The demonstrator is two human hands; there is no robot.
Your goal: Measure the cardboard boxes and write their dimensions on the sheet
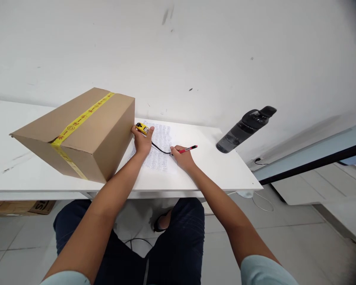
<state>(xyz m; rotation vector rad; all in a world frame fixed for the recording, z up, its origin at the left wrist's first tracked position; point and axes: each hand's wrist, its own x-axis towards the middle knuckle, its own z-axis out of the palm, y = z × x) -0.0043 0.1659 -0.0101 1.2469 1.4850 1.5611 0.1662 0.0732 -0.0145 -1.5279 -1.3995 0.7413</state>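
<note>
Tape measure [142,128]: compact, yellow case with black and pale patches; located beside right-hand side of cardboard box [114,138], over upper left part of paper [161,158]. Left hand [142,141]: fingers and thumb closed around case. Black strap [160,148]: curves from case toward right hand [182,156]. Right fingers curled shut around slim pen [189,149], red barrel, black end. Paper: rows of dense, small dark marks, too small to read.
</note>
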